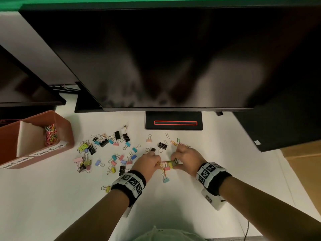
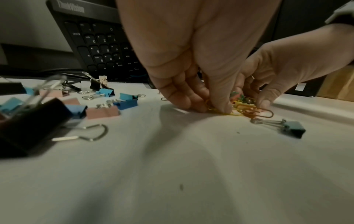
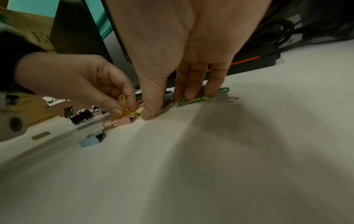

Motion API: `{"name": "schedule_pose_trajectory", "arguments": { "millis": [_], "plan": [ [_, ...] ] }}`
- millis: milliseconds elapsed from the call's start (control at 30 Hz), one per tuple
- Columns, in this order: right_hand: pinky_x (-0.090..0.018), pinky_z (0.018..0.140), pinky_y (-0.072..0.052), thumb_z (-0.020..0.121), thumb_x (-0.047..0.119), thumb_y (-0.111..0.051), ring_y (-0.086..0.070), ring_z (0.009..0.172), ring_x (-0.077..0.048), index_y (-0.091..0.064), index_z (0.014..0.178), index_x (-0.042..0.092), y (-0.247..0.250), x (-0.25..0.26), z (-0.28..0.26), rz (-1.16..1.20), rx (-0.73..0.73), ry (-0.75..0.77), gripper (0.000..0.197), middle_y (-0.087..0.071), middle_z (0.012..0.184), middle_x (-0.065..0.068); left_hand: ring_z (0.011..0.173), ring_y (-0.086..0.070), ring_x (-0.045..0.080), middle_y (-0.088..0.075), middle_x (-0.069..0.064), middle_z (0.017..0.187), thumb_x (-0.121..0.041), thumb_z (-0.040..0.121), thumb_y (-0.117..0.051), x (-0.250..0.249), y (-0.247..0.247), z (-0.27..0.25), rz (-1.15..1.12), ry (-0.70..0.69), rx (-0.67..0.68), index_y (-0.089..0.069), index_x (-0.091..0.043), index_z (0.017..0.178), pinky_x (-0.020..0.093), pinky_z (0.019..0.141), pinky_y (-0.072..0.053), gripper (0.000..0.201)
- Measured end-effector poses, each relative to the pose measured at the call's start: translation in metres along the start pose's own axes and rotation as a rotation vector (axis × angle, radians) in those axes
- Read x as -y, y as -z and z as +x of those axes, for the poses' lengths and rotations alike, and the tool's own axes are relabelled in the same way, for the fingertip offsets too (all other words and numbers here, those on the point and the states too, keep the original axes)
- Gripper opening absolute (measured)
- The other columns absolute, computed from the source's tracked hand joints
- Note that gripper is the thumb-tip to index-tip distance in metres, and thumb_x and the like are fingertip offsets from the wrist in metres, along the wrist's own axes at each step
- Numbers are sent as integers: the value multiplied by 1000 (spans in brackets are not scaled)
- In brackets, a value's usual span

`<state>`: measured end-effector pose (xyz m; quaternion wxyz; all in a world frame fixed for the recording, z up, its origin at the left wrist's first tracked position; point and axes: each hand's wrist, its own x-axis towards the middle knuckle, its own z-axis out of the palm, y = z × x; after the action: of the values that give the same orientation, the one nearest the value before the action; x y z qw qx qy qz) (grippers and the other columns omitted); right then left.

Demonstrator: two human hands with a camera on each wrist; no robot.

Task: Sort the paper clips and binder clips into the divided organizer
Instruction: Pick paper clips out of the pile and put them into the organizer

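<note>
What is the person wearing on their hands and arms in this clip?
Both forearms are bare, with no sleeves or gloves. The left hand and right hand each sit ahead of a black wristband overlaid with a white band of square black-and-white fiducial markers. A white camera housing hangs under the right wrist; a similar white piece shows under the left.

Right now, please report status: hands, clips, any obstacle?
Left hand pinches paper clips. Right hand gathers paper clips on desk. Binder clips lie scattered between hands and organizer.
</note>
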<state>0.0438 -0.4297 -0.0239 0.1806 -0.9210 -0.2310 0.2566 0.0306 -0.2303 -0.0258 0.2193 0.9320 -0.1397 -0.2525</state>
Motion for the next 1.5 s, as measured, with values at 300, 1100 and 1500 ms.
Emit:
{"name": "schedule_pose_trajectory", "arguments": {
  "millis": [300,1100,1500],
  "plan": [
    [-33,91,-46,84,33,-65,-54,102,-22,-62,110,20,1,-2,4,-11,11,-2,29,-53,113,-2,93,-55,18,-51,3,107,-22,90,-54,3,-1,-1,53,-11,29,-60,-10,100,33,86,-49,16],
    [-27,73,-47,87,37,-61,-55,78,-15,-61,95,16,20,-31,-19,159,-51,-157,23,-65,98,-2,104,-49,19,-57,5,109,-22,95,-45,0,-4,-5,5,-269,158,-59,-19,118,35,92,-42,27],
    [-25,68,-47,90,29,-58,-51,65,-11,-56,94,18,17,-29,-17,253,-75,-85,12,-64,87,-1,97,-53,18,-49,3,114,-18,95,-45,7,-4,4,114,-150,84,-54,-11,109,29,86,-47,18]
  ]
}}
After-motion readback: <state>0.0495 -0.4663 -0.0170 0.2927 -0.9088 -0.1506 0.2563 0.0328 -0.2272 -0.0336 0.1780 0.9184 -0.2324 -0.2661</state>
